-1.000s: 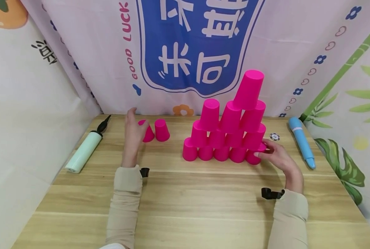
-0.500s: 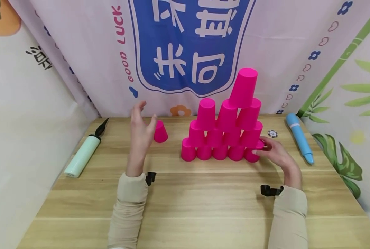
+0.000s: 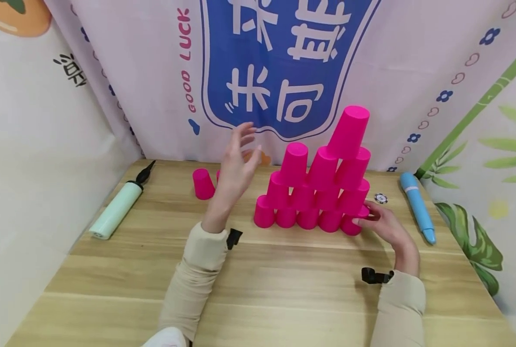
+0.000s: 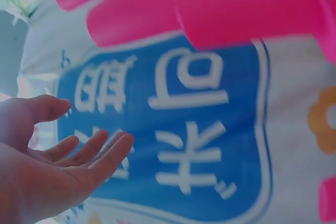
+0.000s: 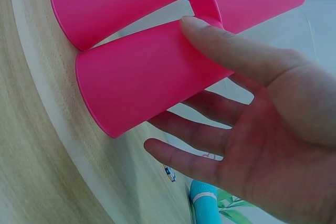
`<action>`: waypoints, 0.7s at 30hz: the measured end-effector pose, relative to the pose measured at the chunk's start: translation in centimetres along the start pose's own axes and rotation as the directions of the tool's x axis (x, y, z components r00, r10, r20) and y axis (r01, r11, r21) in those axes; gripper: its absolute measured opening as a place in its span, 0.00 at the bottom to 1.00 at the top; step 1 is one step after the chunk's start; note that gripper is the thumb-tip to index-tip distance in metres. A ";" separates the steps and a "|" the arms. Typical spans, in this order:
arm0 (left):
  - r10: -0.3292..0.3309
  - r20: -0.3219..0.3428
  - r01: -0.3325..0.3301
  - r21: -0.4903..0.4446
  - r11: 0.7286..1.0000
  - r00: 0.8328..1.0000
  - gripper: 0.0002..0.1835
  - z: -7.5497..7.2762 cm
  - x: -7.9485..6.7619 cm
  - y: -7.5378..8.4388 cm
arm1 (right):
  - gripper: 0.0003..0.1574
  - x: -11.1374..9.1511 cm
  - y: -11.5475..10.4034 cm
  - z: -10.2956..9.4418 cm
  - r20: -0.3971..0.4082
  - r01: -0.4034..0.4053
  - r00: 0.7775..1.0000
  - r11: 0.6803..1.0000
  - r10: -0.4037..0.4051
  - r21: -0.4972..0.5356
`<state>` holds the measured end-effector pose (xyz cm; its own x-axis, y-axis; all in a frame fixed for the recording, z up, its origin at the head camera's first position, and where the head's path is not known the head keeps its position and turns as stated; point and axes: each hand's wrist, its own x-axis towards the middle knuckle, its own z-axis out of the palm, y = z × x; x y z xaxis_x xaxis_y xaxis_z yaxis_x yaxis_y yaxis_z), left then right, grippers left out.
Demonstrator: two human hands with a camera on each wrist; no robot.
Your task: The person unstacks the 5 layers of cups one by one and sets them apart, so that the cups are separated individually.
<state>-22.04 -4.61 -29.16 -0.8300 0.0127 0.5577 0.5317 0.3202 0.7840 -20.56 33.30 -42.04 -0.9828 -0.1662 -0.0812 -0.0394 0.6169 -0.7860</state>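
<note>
Pink cups stand upside down in a pyramid, topped by a single cup (image 3: 349,132) over the right pair of its three-cup row. My right hand (image 3: 388,224) holds the rightmost bottom cup (image 5: 142,77), thumb on its near side and fingers behind it. Raised left of the pyramid, my left hand (image 3: 236,168) has nothing in it; its fingers are spread and slightly bent. Behind the left wrist, one loose pink cup (image 3: 203,184) stands upside down near the back edge. A second loose cup (image 3: 218,176) is mostly hidden by that hand.
A mint-green hand pump (image 3: 118,207) with a black nozzle lies at the left. At the right are a blue pen-shaped object (image 3: 417,207) and a poker chip (image 3: 381,198). A printed cloth (image 3: 154,96) hangs behind the wooden table (image 3: 284,279).
My left hand has moved from the loose cups rightward and upward, toward the pyramid, carrying nothing. The right hand stays at the bottom right cup. The head view has shifted slightly.
</note>
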 end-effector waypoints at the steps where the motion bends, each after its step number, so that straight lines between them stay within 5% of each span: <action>1: 0.012 0.018 -0.012 -0.005 1.000 1.000 0.27 0.5 0.1 0.5 | 0.47 0.0 0.1 0.1 -0.002 -0.002 1.000 1.000 0.002 0.003; 13: 0.107 0.150 -0.096 -0.076 0.992 0.983 0.28 5.1 1.7 4.2 | 0.46 -0.2 -0.2 0.1 0.008 0.021 1.000 0.999 -0.021 0.024; 21: 0.022 0.283 -0.026 0.010 1.000 0.959 0.43 8.9 3.2 6.0 | 0.47 -0.3 -0.3 -0.1 0.016 -0.012 1.000 1.000 0.012 0.019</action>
<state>-22.96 5.76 -25.09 -0.8318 0.2871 0.4751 0.5514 0.3293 0.7665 -20.23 33.24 -41.77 -0.9802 -0.1708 -0.1003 -0.0239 0.6046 -0.7962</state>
